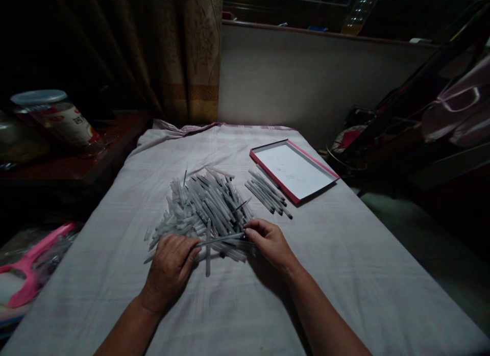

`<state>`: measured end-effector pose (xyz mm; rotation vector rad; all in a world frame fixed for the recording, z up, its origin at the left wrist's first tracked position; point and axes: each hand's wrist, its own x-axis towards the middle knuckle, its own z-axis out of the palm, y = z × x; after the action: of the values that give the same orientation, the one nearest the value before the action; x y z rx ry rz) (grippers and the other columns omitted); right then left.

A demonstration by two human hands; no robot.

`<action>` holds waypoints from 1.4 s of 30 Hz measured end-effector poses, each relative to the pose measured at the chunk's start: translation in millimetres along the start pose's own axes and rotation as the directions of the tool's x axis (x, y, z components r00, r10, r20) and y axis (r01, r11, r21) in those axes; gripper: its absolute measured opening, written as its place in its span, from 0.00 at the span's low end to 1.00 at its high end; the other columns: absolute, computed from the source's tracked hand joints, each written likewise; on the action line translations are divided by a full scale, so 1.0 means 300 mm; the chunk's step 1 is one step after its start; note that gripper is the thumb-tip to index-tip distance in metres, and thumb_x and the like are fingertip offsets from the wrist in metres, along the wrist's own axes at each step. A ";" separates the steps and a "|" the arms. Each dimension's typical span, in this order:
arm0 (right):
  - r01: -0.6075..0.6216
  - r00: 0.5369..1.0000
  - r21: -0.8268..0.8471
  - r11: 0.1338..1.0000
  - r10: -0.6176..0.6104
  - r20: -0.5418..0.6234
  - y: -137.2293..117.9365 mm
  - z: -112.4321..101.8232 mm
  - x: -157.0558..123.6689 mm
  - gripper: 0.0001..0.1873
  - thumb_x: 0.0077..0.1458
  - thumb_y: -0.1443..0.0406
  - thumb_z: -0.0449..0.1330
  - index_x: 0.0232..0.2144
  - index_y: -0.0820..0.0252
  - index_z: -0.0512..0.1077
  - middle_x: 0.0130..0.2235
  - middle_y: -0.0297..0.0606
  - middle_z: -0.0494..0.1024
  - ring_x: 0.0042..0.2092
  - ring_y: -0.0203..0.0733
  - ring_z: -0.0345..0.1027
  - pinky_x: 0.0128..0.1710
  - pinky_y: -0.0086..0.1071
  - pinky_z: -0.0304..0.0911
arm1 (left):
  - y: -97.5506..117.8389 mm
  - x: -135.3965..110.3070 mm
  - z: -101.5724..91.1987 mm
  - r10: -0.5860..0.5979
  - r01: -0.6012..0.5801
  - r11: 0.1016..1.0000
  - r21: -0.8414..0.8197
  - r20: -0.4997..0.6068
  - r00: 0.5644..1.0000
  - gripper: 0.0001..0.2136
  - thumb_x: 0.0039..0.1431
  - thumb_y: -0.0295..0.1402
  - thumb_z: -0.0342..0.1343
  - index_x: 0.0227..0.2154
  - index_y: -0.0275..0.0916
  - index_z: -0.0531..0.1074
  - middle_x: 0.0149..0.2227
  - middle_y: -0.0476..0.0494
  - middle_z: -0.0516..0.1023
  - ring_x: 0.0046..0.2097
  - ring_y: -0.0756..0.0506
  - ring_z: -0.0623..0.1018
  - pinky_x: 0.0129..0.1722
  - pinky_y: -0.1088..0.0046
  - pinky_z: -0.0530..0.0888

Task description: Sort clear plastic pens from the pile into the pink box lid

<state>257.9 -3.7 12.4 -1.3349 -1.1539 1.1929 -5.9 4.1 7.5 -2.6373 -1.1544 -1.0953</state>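
Observation:
A slim grey pen point(222, 238) is stretched nearly level between my two hands. My left hand point(170, 261) pinches its left end, and my right hand point(270, 241) has thumb and fingers closed on the right end. Beneath and behind it lies a loose heap of translucent pen barrels point(206, 200), several with dark ends. One barrel point(208, 259) points toward me, crossing below the held pen. Right of the heap, a small group of pens with black tips point(270, 193) lies side by side, close to a shallow red-edged box lid point(296, 172) with a white inside.
A pale checked cloth point(229, 315) covers the table. On the left, a lidded jar point(57, 119) stands on a dark wooden surface, with a pink plastic object point(32, 267) lower down. A patterned curtain point(191, 55) hangs behind, beside a pale wall point(291, 75).

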 end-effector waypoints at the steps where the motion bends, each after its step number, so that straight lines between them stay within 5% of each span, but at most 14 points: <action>1: -0.003 1.000 0.005 1.000 0.003 0.011 -0.001 -0.001 -0.001 0.08 0.46 0.61 0.65 0.29 0.59 0.76 0.28 0.35 0.78 0.32 0.40 0.71 0.36 0.34 0.67 | 0.001 0.001 -0.001 0.002 -0.002 1.000 0.002 0.000 1.000 0.06 0.67 0.33 0.50 0.40 0.40 0.71 0.32 0.46 0.78 0.34 0.45 0.76 0.43 0.64 0.69; 42: 0.000 1.000 -0.036 0.999 0.001 0.027 0.001 -0.029 0.005 0.11 0.45 0.61 0.64 0.33 0.59 0.77 0.32 0.36 0.78 0.35 0.41 0.71 0.37 0.34 0.65 | -0.009 -0.007 0.001 -0.003 0.004 1.000 -0.014 0.012 1.000 0.06 0.66 0.32 0.51 0.40 0.38 0.71 0.32 0.45 0.78 0.35 0.44 0.76 0.43 0.64 0.69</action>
<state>266.7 -2.9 12.3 -1.3493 -1.1997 1.1991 -8.6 4.7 5.3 -2.6570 -1.1584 -1.0937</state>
